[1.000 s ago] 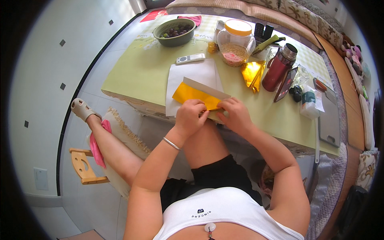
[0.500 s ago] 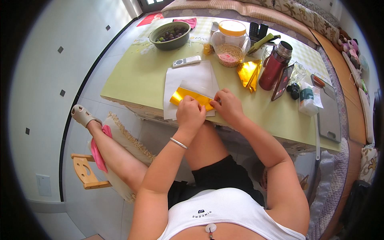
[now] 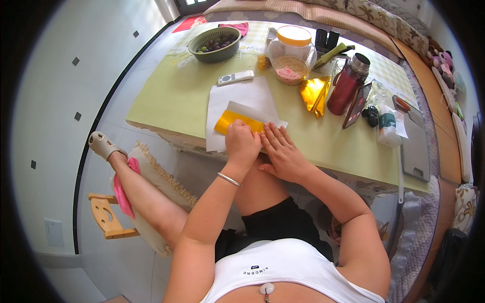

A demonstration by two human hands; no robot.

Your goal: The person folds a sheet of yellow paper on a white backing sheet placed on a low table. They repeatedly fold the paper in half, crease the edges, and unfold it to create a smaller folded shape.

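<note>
A shiny gold foil sheet with a pale underside (image 3: 233, 120) lies partly folded on white paper at the table's near edge. My left hand (image 3: 242, 144) is closed, its fingers bunched and pressing on the near edge of the foil. Beside it my right hand (image 3: 284, 154) lies flat with fingers stretched out, fingertips over the foil's right end. The foil beneath both hands is hidden. Under it, the white paper sheets (image 3: 247, 91) rest on the green tablecloth.
Beyond the paper are a white remote (image 3: 236, 77), a green basket of dark fruit (image 3: 214, 55) and an orange-lidded plastic jar (image 3: 288, 58). To the right stand folded gold foil (image 3: 314, 93), a red thermos (image 3: 346, 88), a phone (image 3: 356, 106) and a tissue pack (image 3: 390, 129).
My right hand has gone from pinching the foil's right end to lying flat with fingers extended. The foil's pale flap shows more on the far side. My left hand stays nearly in place.
</note>
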